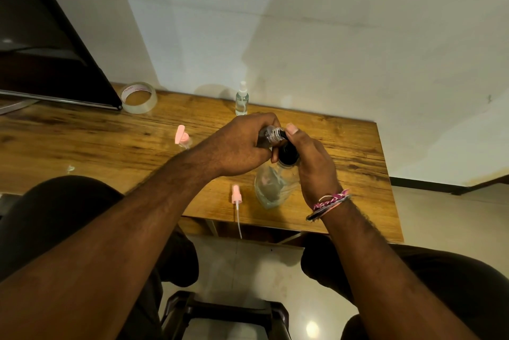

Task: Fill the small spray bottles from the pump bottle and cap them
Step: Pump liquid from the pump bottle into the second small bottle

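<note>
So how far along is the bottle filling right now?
Done: one capped spray bottle stands by the wall. In hand: the left hand holds an open small bottle at the pump bottle spout, right hand on the pump. Left: fit the loose pink sprayer; the pink-capped bottle looks unfilled.

Pink spray cap [235, 194], black pump head [288, 153], brown wood-grain table [110, 136].

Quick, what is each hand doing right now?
Left hand: grips a small clear uncapped spray bottle.
Right hand: presses the black pump of the clear pump bottle.
</note>
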A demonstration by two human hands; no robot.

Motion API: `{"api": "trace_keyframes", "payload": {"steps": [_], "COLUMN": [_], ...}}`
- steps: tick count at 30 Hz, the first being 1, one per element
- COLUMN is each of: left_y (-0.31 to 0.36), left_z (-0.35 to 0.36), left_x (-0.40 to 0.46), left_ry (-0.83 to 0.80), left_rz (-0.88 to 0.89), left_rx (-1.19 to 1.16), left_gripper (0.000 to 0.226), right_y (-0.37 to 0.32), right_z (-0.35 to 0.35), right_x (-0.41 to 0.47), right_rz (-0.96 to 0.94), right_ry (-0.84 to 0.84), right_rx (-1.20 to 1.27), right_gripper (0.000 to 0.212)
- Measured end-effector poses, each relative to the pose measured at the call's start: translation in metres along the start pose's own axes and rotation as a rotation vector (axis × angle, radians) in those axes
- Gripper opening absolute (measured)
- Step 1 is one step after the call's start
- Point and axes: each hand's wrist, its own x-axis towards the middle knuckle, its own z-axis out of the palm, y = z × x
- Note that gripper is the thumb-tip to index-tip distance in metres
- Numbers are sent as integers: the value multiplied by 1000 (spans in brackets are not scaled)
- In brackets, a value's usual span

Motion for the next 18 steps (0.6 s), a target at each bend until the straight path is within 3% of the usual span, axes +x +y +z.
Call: {"api": "trace_keyframes", "payload": {"steps": [8, 18], "left_y": [3, 1], "left_z": [1, 2], "left_x": [2, 3], "left_ry": [13, 16], "left_rz": [-19, -12], "left_rx": [-3, 17], "left_gripper": [29, 28], "right_y": [4, 7], "right_z": [-1, -6], "right_x": [-3, -1], "right_rz": [16, 26], "right_ry": [25, -79], "right_rx": [2, 78], "right_gripper": [65, 57]}}
